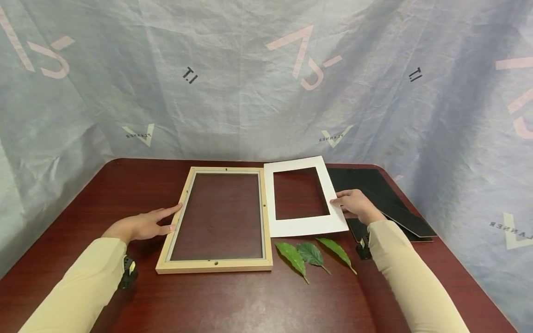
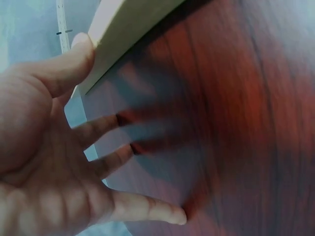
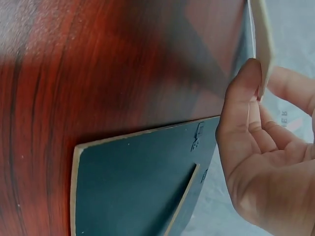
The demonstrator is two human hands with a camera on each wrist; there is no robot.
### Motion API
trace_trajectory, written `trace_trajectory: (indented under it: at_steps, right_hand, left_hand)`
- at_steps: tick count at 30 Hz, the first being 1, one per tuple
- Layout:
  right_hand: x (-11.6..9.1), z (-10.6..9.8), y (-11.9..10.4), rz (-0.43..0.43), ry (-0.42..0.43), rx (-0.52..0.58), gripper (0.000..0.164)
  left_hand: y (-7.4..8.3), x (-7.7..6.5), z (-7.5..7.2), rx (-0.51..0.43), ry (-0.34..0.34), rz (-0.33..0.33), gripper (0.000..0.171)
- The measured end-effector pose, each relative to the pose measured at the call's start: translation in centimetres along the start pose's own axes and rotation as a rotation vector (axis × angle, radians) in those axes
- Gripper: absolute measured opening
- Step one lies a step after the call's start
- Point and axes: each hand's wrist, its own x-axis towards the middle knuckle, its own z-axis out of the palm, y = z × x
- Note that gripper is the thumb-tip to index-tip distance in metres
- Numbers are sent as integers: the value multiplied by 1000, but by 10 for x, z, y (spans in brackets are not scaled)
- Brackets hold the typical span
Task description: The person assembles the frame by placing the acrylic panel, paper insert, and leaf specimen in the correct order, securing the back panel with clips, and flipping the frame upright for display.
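The left hand, fingers spread, touches the wooden picture frame; the right hand's fingers pinch the white mat beside three green leaves.

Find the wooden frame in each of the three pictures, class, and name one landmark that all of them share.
Head: the wooden frame lies just left of and below centre, the left hand touching its left side.
Left wrist: only part shows, at the top, left of centre, by the thumb.
Right wrist: not in it.
Shared landmark: the dark red table.
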Motion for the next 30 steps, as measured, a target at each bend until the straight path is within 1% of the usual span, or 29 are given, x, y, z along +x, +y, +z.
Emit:
trace_trajectory:
  at_steps: [5,8,12,14,19,24,30]
  right_hand:
    - [-2,-6,3,-41,-17,50,62]
    - [-3,-10,3,-65,-30,108,65]
    - [-5,-14,0,-108,-41,195,65]
    - [-8,-16,-3,-128,-44,209,66]
    - [-14,-24,-12,-160,-15,235,64]
    - [-20,-32,-21,-192,33,271,59]
    - [-27,-36,-31,-210,40,323,57]
  left_hand:
    - [6,-1,0,-7,-10,-9,81]
    - [8,-2,1,-20,-16,-12,81]
    - [10,-1,1,-32,-27,-35,81]
    - [11,-1,1,-30,-31,-44,81]
    - [15,0,2,8,-23,-40,80]
    - [16,1,2,20,-20,-25,78]
    - [17,3,2,65,-11,-8,76]
